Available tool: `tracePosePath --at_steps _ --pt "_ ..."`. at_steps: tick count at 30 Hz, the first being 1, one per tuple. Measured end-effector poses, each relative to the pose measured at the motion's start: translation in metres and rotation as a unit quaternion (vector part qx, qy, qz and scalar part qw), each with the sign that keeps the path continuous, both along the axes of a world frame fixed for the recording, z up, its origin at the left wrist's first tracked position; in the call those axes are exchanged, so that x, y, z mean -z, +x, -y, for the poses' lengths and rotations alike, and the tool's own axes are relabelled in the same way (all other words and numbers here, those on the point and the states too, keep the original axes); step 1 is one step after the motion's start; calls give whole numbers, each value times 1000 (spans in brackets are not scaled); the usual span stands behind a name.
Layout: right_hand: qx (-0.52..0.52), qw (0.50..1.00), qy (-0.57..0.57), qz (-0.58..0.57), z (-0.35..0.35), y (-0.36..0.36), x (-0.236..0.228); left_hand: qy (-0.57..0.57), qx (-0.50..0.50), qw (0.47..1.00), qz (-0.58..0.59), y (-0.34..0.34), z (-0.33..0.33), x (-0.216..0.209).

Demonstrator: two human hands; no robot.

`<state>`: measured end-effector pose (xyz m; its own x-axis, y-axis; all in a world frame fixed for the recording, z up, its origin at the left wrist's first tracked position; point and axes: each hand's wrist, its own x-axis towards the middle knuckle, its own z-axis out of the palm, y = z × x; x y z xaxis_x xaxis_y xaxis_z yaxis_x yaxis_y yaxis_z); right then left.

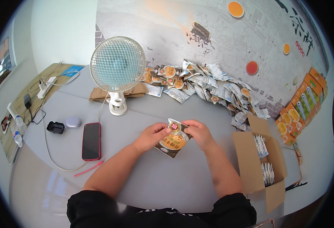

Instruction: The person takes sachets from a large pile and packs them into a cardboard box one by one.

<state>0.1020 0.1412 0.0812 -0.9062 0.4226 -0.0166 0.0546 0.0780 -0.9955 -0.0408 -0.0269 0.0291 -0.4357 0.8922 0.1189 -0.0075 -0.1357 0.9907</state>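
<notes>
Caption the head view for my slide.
Left hand and right hand hold one packet, left of an open carton.

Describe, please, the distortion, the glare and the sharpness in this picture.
Head view: black fisheye border, and the table curves at its left edge; head view: pale glare patches on its lower left; head view: the held packet looks fairly sharp.

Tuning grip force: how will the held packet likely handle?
The packet probably flexes; similar ones in the pile look creased. Likely light: left hand and right hand just pinch its sides. Smooth-looking wrapping may slip.
</notes>
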Motion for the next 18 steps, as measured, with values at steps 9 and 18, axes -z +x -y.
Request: tracePosePath --at_steps 9,18 --pt "-84 990 60 94 8 13 28 -170 98 958 -208 14 2 -8" --pt "-14 999 46 -6 3 3 64 -225 107 956 -157 20 -7 -7"
